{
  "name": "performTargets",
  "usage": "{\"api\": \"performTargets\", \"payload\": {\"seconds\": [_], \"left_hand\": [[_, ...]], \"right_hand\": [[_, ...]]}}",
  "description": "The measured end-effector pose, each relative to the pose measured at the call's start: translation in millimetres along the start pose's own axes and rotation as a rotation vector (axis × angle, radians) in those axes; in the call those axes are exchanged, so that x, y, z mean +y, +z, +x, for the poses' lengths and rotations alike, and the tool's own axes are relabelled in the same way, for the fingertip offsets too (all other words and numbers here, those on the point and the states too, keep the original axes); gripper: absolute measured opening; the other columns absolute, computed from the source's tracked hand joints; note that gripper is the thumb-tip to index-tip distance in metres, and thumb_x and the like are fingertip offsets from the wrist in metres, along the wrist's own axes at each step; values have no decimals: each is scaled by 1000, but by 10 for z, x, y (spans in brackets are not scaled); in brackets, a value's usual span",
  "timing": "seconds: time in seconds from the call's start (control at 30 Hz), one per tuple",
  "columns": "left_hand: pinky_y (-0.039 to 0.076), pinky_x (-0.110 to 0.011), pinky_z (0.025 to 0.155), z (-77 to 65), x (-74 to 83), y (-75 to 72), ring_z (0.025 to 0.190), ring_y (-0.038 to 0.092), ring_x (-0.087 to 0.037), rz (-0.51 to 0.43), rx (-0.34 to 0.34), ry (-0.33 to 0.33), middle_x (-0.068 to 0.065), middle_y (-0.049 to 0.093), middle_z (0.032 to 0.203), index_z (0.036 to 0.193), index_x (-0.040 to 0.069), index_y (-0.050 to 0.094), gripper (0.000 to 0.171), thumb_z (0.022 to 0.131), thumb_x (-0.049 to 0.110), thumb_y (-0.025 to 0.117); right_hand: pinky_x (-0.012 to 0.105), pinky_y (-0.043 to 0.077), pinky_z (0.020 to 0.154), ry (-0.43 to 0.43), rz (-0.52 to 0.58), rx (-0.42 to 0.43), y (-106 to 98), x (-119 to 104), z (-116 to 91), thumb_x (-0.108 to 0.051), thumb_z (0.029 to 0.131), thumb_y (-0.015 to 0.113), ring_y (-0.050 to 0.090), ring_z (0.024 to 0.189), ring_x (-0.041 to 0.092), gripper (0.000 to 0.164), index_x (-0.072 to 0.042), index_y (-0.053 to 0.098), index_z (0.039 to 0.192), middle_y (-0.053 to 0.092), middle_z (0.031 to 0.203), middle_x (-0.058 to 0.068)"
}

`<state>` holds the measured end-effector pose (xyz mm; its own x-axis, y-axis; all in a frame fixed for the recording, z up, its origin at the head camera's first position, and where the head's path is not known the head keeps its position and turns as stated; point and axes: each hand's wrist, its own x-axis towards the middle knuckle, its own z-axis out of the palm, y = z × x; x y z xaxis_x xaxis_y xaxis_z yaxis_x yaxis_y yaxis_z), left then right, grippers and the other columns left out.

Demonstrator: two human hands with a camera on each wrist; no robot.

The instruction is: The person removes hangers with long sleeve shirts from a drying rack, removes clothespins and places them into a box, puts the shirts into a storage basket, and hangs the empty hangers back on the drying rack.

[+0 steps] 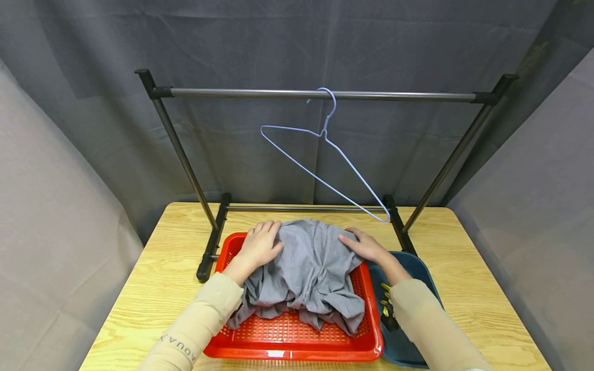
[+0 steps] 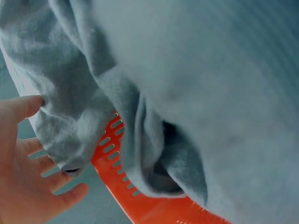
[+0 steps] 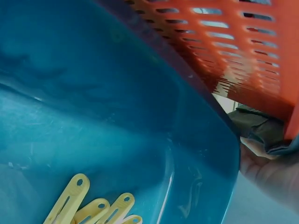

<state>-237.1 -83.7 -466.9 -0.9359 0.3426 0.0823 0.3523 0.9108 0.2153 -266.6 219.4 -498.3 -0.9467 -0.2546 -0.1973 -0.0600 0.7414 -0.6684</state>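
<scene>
A crumpled grey cloth garment (image 1: 306,268) lies heaped in a red perforated basket (image 1: 292,353); its kind is hidden by the folds. My left hand (image 1: 261,245) is at the heap's far left edge. In the left wrist view, the left thumb (image 2: 29,106) touches the fabric while the other fingers spread loosely behind its edge. Over the far right edge lies my right hand (image 1: 366,246), thumb extended across the cloth. The right wrist view shows only part of this hand (image 3: 273,175), beside the fabric, its fingertips hidden.
A pale purple hanger (image 1: 355,167) hangs from the metal rail (image 1: 241,93) of a black-ended rack behind the basket. To the right, partly under my right forearm, stands a blue tub (image 1: 419,268) with several yellow clips (image 3: 70,198). Grey curtains (image 1: 250,46) enclose the wooden table (image 1: 139,304).
</scene>
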Motion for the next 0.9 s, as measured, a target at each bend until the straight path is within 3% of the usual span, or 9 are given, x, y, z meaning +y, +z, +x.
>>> {"api": "performTargets", "payload": {"seconds": [0.23, 0.43, 0.7, 0.9], "left_hand": [[30, -49, 100, 1, 2, 17, 123, 39, -32, 1, -1, -6, -12, 44, 133, 135, 8, 41, 54, 87, 31, 54], [31, -49, 99, -3, 1, 17, 121, 40, -32, -3, 11, -3, -13, 46, 131, 133, 8, 42, 53, 87, 30, 54], [37, -47, 93, 6, 20, 27, 114, 46, -31, -18, 64, 29, -14, 50, 121, 127, 5, 47, 47, 85, 24, 60], [43, -45, 84, 15, 31, 32, 103, 51, -30, -42, 131, 85, -12, 55, 107, 116, 6, 53, 35, 84, 14, 61]], "right_hand": [[52, 33, 97, 14, 86, -1, 33, 12, 39, -49, 92, 42, 40, 121, 42, 67, 2, 38, 135, 39, 135, 27], [51, 34, 97, -13, 108, 69, 37, 21, 35, -45, 92, 45, 43, 120, 41, 61, 2, 45, 131, 44, 132, 26], [48, 44, 86, -182, 57, 327, 53, 27, 6, -22, 92, 54, 58, 99, 37, 34, 5, 63, 110, 61, 110, 24], [47, 46, 81, -237, 57, 471, 85, 15, -1, -13, 90, 56, 59, 93, 37, 24, 6, 65, 102, 63, 102, 24]]}}
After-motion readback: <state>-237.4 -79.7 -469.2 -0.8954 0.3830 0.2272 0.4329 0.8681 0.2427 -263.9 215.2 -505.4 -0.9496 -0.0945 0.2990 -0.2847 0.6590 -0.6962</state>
